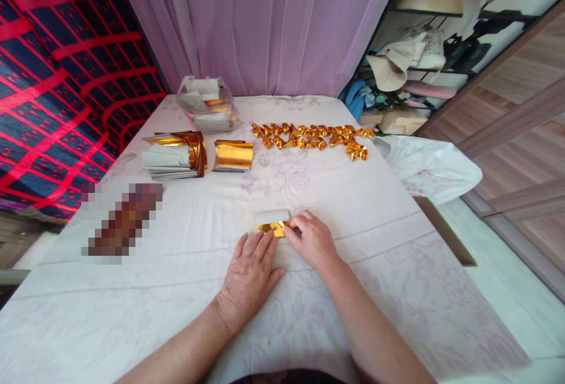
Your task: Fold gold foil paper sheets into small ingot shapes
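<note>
In front of me on the cloth-covered table lies a sheet of gold foil paper (272, 217), its white back turned up at the far part and its gold face showing nearer me. Fingertips of my left hand (252, 263) rest flat on its near edge, the thumb spread out to the side. My right hand (311, 239) is curled at the sheet's right edge, pinching it between thumb and forefinger. Beyond them stand a small stack of gold sheets (233, 156) and a larger, curled stack of foil paper (172, 157). Folded gold foil pieces (309, 136) lie in rows farther back.
A clear plastic bag (206, 104) of more paper sits at the far left corner. At the left is a pixelated patch (126, 219). A white plastic bag (435, 166) hangs off the right edge, by a shelf (424, 69) with hats and shoes. A purple curtain (260, 25) borders the back.
</note>
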Action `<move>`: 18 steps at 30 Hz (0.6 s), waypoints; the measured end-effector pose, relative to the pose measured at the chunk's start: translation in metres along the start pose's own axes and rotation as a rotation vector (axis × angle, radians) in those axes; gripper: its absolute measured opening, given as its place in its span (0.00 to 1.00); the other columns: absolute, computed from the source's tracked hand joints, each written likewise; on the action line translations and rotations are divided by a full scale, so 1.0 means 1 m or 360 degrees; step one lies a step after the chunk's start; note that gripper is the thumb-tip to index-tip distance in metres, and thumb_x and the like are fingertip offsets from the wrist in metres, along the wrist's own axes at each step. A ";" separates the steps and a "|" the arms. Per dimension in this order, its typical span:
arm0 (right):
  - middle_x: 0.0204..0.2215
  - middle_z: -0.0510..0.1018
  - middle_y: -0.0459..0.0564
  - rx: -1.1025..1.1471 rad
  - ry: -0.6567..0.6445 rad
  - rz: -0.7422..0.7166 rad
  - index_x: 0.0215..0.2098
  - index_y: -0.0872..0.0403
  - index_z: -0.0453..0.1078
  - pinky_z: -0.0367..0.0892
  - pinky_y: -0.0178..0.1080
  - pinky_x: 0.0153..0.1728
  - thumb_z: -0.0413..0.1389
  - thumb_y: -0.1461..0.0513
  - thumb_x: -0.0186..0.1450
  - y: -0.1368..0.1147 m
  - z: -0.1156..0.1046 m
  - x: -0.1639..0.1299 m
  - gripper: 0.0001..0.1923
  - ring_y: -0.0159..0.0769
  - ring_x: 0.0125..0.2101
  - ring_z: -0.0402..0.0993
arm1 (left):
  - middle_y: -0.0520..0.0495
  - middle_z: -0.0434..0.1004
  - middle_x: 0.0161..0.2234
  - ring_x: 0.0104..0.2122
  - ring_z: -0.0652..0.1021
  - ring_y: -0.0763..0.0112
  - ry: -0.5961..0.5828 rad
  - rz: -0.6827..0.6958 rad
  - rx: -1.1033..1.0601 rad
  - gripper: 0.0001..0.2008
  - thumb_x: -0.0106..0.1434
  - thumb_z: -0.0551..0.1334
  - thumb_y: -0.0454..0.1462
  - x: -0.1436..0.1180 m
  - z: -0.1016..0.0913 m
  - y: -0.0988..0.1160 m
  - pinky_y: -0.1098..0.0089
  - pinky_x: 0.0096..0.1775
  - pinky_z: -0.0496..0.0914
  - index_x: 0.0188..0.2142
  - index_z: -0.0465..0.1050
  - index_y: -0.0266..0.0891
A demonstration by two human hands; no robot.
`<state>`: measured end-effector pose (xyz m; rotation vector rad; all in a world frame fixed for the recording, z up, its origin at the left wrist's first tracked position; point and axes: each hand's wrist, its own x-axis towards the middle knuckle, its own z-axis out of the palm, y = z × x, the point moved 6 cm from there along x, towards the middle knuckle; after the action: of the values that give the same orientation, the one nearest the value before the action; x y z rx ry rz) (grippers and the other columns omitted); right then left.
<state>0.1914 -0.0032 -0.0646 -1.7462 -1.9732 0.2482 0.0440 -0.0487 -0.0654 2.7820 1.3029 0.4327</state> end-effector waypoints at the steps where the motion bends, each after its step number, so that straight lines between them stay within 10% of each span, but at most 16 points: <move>1: 0.29 0.72 0.46 -0.0003 0.0002 0.0002 0.24 0.51 0.67 0.62 0.34 0.33 0.56 0.62 0.63 0.000 0.000 0.000 0.09 0.33 0.31 0.71 | 0.39 0.70 0.58 0.57 0.70 0.52 -0.0004 -0.0004 0.0012 0.23 0.69 0.53 0.46 0.000 0.000 0.000 0.48 0.59 0.59 0.59 0.65 0.37; 18: 0.31 0.73 0.45 -0.0019 0.0040 0.0058 0.29 0.51 0.68 0.61 0.34 0.32 0.58 0.61 0.61 0.002 0.002 0.000 0.04 0.31 0.28 0.69 | 0.44 0.69 0.59 0.57 0.70 0.57 -0.0050 -0.0020 0.0114 0.24 0.69 0.53 0.48 0.005 -0.008 -0.001 0.51 0.59 0.58 0.59 0.66 0.39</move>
<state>0.1921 -0.0028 -0.0678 -1.7852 -1.9304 0.2260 0.0443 -0.0452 -0.0568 2.8246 1.3545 0.3473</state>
